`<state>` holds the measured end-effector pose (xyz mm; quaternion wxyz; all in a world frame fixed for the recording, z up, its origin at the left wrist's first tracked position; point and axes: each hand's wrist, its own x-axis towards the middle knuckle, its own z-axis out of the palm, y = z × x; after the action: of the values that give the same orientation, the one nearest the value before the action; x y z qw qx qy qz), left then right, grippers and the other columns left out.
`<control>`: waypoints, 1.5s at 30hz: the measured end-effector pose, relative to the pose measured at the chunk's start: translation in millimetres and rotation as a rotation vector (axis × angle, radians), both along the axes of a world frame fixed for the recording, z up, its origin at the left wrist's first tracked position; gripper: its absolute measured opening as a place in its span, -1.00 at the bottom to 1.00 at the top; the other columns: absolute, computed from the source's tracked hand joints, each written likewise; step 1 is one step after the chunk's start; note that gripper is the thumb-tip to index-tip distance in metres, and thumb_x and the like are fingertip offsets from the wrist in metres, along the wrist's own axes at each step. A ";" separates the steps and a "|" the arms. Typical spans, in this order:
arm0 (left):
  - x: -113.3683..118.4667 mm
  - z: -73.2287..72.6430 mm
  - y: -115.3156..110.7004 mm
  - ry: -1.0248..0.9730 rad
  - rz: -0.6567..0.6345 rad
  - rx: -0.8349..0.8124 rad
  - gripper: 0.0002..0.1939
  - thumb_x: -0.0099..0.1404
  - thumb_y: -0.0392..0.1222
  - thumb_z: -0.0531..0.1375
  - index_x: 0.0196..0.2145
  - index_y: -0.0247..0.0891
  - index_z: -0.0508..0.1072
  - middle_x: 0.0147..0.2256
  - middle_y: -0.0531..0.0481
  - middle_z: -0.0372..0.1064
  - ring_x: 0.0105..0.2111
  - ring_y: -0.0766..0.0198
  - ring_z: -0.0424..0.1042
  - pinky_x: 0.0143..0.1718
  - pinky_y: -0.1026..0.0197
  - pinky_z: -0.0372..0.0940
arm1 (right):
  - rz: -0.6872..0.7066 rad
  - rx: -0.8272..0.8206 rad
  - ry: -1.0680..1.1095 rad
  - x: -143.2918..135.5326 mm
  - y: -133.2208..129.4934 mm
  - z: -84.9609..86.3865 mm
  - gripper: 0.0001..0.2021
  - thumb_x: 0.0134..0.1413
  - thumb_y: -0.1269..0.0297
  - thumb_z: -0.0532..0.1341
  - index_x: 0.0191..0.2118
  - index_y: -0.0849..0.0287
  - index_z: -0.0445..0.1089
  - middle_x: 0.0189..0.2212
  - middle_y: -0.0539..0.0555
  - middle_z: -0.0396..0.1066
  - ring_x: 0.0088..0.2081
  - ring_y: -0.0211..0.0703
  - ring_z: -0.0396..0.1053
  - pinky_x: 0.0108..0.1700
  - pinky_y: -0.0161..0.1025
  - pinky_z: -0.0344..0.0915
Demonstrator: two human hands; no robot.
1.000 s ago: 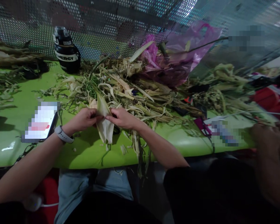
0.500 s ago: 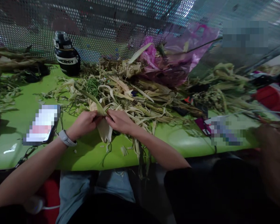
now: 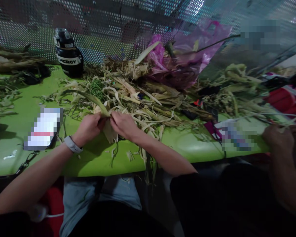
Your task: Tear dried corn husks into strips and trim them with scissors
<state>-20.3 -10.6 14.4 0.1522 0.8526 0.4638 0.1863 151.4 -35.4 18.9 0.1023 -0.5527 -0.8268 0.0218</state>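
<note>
Near the front of the green table, my left hand is closed on a pale husk strip, whose long green end arcs up to the left. My right hand sits just beside it, fingers pinched on the same husk. A wide pale husk piece hangs down between the two hands. Behind them spreads a heap of dry husks, with a bundle of thin green strands at its left.
A phone lies on the left and a black bottle stands behind it. A pink plastic bag rests against the mesh screen. At the right edge are another person's hands and a second phone.
The green end of the husk strip has swung further to the left and lower. My hands stay close together. The other person's hands have moved slightly left.
</note>
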 end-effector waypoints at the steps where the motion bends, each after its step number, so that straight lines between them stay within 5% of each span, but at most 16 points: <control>1: -0.6 0.8 0.6 -0.007 0.031 0.015 -0.75 0.33 -0.15 0.06 -0.43 -0.31 0.40 -0.52 -0.09 0.37 -0.55 0.23 0.25 -0.47 0.20 0.04 | -0.017 0.015 0.036 0.7 2.0 -0.5 -0.73 0.27 0.33 -0.05 -0.11 0.31 0.34 -0.24 0.23 0.49 -0.30 -0.07 0.40 -0.28 -0.20 0.15; 6: -17.3 4.4 16.2 -0.196 0.195 0.036 -0.89 0.22 -0.25 0.13 -0.40 -0.30 0.44 -0.53 0.00 0.38 -0.55 0.29 0.29 -0.47 0.27 0.11 | -0.201 0.115 0.275 30.5 27.2 0.2 -0.83 0.12 0.39 0.07 -0.23 0.20 0.39 -0.37 0.12 0.48 -0.35 -0.11 0.38 -0.25 -0.21 0.24; 11: -43.7 15.5 44.8 -0.620 0.519 0.078 -0.80 0.13 -0.38 0.16 -0.25 -0.40 0.48 -0.45 0.01 0.45 -0.52 0.35 0.36 -0.44 0.29 0.29 | -0.560 0.436 0.620 119.8 60.7 18.9 -0.89 -0.01 0.45 0.13 -0.36 0.18 0.39 -0.45 0.06 0.43 -0.38 -0.15 0.38 -0.23 -0.19 0.31; 14: -45.8 24.6 49.5 -0.958 0.571 -0.088 -0.89 0.14 -0.36 0.19 -0.33 -0.41 0.49 -0.50 0.04 0.43 -0.59 0.41 0.33 -0.47 0.28 0.34 | -0.717 0.391 1.007 158.7 69.6 29.4 -0.95 -0.01 0.38 0.16 -0.43 0.18 0.35 -0.59 -0.05 0.33 -0.59 -0.27 0.26 -0.47 -0.30 0.25; 16: -41.6 27.3 46.8 -1.056 0.543 -0.260 -0.95 0.11 -0.35 0.25 -0.41 -0.40 0.49 -0.56 0.06 0.40 -0.64 0.45 0.29 -0.54 0.33 0.31 | -0.698 0.276 1.218 159.2 69.1 30.7 -0.93 -0.05 0.34 0.20 -0.49 0.18 0.33 -0.67 -0.11 0.24 -0.68 -0.36 0.15 -0.59 -0.36 0.14; 20: -37.2 26.1 43.2 -1.051 0.468 -0.726 -0.90 0.06 -0.39 0.30 -0.39 -0.44 0.51 -0.63 0.06 0.32 -0.67 0.50 0.22 -0.68 0.44 0.15 | -0.374 -0.237 1.429 126.7 65.4 23.1 -0.81 -0.23 0.28 0.36 -0.49 0.20 0.34 -0.65 -0.09 0.29 -0.67 -0.38 0.17 -0.62 -0.38 0.11; 22: -43.0 26.1 47.0 -1.184 0.465 -0.834 -0.94 0.11 -0.39 0.25 -0.39 -0.40 0.48 -0.68 0.12 0.22 -0.68 0.53 0.15 -0.68 0.46 0.09 | -0.332 -0.367 1.498 124.2 67.0 21.2 -0.77 -0.26 0.29 0.38 -0.52 0.19 0.30 -0.66 -0.10 0.27 -0.67 -0.41 0.13 -0.63 -0.40 0.06; 26: -62.3 29.2 59.1 -1.375 0.501 -0.626 -0.83 0.32 -0.24 0.08 -0.45 -0.22 0.33 -0.76 0.20 -0.06 -0.68 0.50 -0.11 -0.62 0.42 0.02 | -0.449 -0.113 1.676 167.8 72.1 28.6 -0.72 -0.05 0.26 0.26 -0.58 0.12 0.12 -0.76 -0.23 -0.11 -0.70 -0.43 -0.17 -0.63 -0.42 -0.06; 30: -61.1 29.1 57.3 -1.193 0.486 -0.478 -0.79 0.30 0.04 0.12 -0.37 -0.12 0.34 -0.76 0.19 -0.13 -0.64 0.42 -0.15 -0.56 0.30 -0.01 | -0.408 0.011 1.572 186.9 71.2 33.7 -0.69 0.10 0.23 0.13 -0.58 0.08 0.03 -0.73 -0.23 -0.27 -0.69 -0.36 -0.27 -0.61 -0.37 -0.07; 34: -37.2 23.4 39.5 -1.163 0.381 -0.527 -0.73 0.11 -0.06 0.38 -0.44 -0.22 0.38 -0.62 0.18 0.20 -0.57 0.48 0.12 -0.50 0.26 0.08 | -0.211 -0.389 1.442 134.4 65.7 16.1 -0.73 0.00 0.20 0.24 -0.54 0.12 0.14 -0.73 -0.20 -0.04 -0.70 -0.42 -0.13 -0.61 -0.39 -0.05; 39: -23.0 14.1 24.5 -1.029 0.199 -0.564 -0.75 0.13 -0.07 0.37 -0.46 -0.30 0.46 -0.58 0.11 0.29 -0.57 0.46 0.22 -0.50 0.29 0.16 | -0.109 -0.693 0.896 88.8 58.4 -6.9 -0.64 -0.20 0.05 0.40 -0.41 0.21 0.33 -0.61 -0.10 0.28 -0.63 -0.38 0.14 -0.58 -0.37 0.05; 41: -22.3 12.8 21.8 -0.988 0.164 -0.567 -0.74 0.11 -0.05 0.38 -0.45 -0.31 0.49 -0.57 0.08 0.30 -0.59 0.45 0.21 -0.53 0.30 0.16 | -0.114 -0.586 0.684 88.2 54.0 -4.0 -0.58 -0.20 -0.02 0.40 -0.35 0.22 0.36 -0.56 -0.07 0.32 -0.57 -0.34 0.19 -0.52 -0.34 0.10; 45: -17.6 14.0 14.7 -0.884 0.092 -0.596 -0.69 0.10 0.00 0.37 -0.48 -0.33 0.49 -0.55 0.04 0.33 -0.60 0.45 0.22 -0.54 0.32 0.18 | -0.192 -0.020 0.552 74.9 32.2 18.0 -0.53 -0.11 -0.07 0.36 -0.21 0.20 0.38 -0.36 0.06 0.39 -0.40 -0.24 0.27 -0.37 -0.29 0.17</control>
<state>-37.9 4.1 28.4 0.5602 0.5916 0.4251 0.3944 226.3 -3.2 36.9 0.3193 -0.6026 -0.7114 0.1698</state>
